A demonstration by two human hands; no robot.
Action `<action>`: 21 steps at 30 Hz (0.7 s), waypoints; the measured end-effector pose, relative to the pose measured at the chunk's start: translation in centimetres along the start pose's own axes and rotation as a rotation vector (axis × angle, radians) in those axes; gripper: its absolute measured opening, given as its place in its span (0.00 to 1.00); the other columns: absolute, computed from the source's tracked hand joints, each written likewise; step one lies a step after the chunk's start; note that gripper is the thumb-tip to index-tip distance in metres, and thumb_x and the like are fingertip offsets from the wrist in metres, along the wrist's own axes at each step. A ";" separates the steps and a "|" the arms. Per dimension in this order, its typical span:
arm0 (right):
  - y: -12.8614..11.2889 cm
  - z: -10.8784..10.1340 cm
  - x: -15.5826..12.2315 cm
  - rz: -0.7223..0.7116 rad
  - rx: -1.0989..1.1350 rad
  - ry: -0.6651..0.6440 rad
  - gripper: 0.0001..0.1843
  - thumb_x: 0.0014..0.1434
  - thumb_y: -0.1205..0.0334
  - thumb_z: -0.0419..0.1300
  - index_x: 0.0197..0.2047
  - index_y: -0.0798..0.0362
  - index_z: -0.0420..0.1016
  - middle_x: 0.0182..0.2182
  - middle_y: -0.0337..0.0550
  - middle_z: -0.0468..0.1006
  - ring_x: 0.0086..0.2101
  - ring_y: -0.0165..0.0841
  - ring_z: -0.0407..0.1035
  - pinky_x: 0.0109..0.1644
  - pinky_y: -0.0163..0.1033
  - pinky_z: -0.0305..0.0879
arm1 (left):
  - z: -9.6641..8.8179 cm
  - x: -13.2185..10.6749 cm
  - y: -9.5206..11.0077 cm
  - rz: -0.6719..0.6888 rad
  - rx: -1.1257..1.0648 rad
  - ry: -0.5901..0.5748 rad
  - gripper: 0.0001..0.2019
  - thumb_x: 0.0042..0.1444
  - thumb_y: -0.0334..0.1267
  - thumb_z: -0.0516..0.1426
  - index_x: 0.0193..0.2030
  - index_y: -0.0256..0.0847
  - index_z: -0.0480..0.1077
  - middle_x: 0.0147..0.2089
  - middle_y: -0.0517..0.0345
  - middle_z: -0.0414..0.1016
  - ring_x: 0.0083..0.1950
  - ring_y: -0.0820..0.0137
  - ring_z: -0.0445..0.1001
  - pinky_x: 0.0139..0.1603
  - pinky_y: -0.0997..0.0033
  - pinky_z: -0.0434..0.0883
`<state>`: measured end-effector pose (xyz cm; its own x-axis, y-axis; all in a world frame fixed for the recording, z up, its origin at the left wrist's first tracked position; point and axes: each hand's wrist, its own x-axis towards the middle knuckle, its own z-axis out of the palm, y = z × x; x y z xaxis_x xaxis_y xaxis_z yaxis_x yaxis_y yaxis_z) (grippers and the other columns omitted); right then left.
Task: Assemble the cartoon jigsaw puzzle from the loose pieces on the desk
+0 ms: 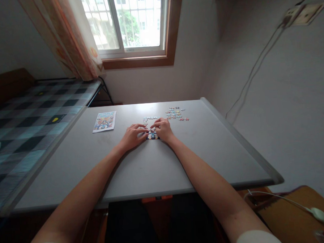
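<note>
A partly assembled jigsaw puzzle (153,135) lies flat on the grey table. Its lower rows form a dark blue, white and orange picture, and a strip of joined pieces runs up the left side and along the top. My left hand (135,136) rests at its left edge, fingers stretched out and apart, their tips touching the border. Over the right part of the puzzle is my right hand (164,130), its fingers bent and drawn together above the inner area. Whatever is between those fingertips is too small to make out, and this hand hides the puzzle's right side.
Loose puzzle pieces (174,113) are scattered beyond my right hand. A printed picture sheet (104,121) lies on the table (220,151) at the left. A checked bed (55,105) stands left, a wall right, and a wooden chair (300,215) with a white cable at lower right.
</note>
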<state>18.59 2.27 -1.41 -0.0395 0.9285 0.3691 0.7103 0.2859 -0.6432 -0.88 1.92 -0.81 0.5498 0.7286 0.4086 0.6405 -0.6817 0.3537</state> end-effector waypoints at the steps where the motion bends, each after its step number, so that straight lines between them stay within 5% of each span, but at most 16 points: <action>1: 0.0 0.0 0.0 -0.005 -0.002 -0.011 0.20 0.53 0.76 0.53 0.32 0.45 0.84 0.38 0.43 0.74 0.44 0.37 0.62 0.55 0.45 0.56 | 0.0 0.0 0.0 -0.001 -0.001 -0.008 0.13 0.59 0.46 0.55 0.45 0.48 0.78 0.51 0.55 0.75 0.54 0.63 0.70 0.59 0.57 0.64; 21: 0.1 0.2 -0.2 -0.055 -0.108 -0.076 0.15 0.55 0.71 0.56 0.33 0.46 0.84 0.37 0.44 0.76 0.43 0.38 0.61 0.52 0.44 0.57 | 0.0 0.1 0.6 -0.025 0.056 -0.061 0.13 0.60 0.44 0.54 0.46 0.50 0.78 0.52 0.57 0.76 0.55 0.62 0.68 0.59 0.57 0.64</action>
<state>18.53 2.14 -1.63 -0.1310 0.9287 0.3470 0.7772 0.3135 -0.5456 -0.51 1.58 -0.55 0.5633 0.7495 0.3479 0.6828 -0.6593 0.3149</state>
